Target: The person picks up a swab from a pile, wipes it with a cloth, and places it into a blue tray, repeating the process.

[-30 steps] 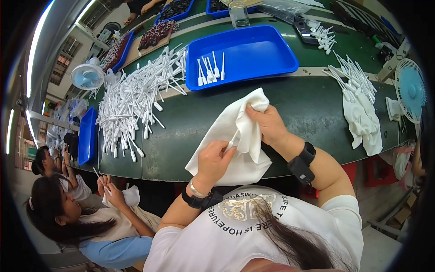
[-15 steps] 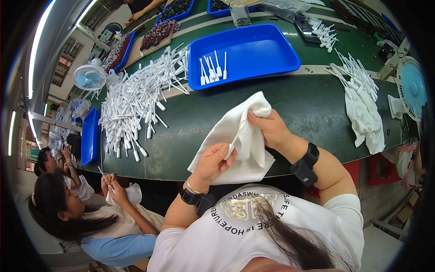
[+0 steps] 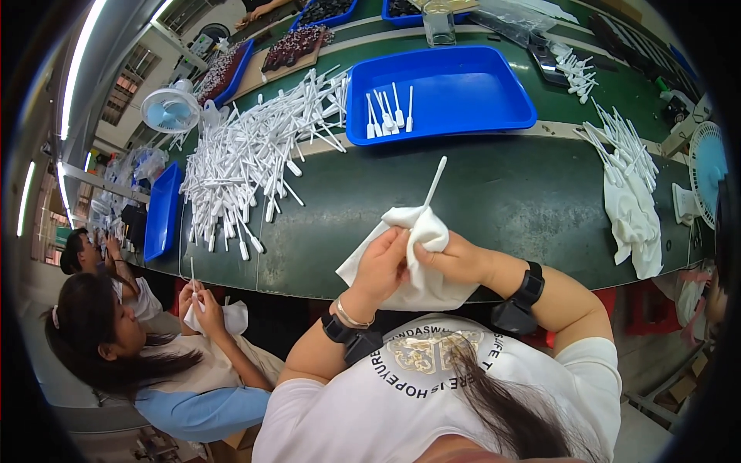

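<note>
Over the near edge of the table, my left hand [image 3: 384, 266] is closed against a bunched white cloth [image 3: 363, 252]. My right hand [image 3: 457, 261] grips the same cloth from the other side, thumb pressed in toward the left hand. Out of the top of the cloth a slim white plastic stick [image 3: 437, 181] points up and away from me. Its lower end is hidden by the cloth and my fingers. Beyond my hands, a blue tray [image 3: 471, 85] holds several similar white sticks [image 3: 390, 116], each with a wider flat end.
A large heap of white sticks [image 3: 247, 162] covers the table's left. At the right, more sticks [image 3: 621, 147] lie on a crumpled white cloth [image 3: 634, 224] beside a fan [image 3: 706, 174]. A glass jar [image 3: 439, 23] stands behind the tray. A co-worker [image 3: 100, 324] sits close on my left.
My hands have drawn together and the cloth has been gathered around the stick. The stick, held low in my left hand before, now sticks up out of the cloth. The view has shifted slightly.
</note>
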Motion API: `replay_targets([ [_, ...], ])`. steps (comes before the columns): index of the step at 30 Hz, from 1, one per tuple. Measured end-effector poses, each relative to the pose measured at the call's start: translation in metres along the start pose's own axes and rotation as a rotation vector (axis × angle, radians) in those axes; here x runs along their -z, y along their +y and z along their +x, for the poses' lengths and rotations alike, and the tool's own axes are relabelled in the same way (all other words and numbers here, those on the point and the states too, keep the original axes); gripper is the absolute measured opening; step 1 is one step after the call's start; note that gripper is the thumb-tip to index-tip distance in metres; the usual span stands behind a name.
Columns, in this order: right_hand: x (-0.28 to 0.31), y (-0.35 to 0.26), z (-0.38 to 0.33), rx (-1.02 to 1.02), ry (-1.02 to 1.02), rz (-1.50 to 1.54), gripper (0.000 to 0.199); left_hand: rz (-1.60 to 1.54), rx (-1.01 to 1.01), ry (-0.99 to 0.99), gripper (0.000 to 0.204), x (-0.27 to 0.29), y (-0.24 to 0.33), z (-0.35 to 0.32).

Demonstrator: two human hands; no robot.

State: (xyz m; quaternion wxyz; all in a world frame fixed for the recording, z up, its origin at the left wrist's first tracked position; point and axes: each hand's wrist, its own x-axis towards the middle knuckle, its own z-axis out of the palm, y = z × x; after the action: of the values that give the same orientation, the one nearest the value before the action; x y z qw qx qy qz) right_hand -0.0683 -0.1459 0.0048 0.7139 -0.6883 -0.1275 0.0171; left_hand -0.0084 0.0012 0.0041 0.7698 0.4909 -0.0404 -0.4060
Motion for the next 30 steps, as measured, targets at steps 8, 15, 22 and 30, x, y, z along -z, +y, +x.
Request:
replay_targets([
  [8,0.013,-0.002,0.001,0.052,0.296,0.047,0.021,1.103,-0.044,-0.025,0.023,-0.014,0.045,-0.01],
  [15,0.006,-0.004,0.003,0.075,0.177,-0.319,0.017,0.589,-0.491,-0.006,0.02,-0.02,0.04,0.007],
  [22,0.019,-0.003,0.005,-0.206,0.09,0.197,0.022,0.072,-0.665,0.115,0.019,0.005,0.051,0.003],
  [30,0.004,-0.004,0.006,-0.027,0.097,-0.124,0.02,0.458,-0.621,0.09,0.02,-0.02,0.02,0.008],
])
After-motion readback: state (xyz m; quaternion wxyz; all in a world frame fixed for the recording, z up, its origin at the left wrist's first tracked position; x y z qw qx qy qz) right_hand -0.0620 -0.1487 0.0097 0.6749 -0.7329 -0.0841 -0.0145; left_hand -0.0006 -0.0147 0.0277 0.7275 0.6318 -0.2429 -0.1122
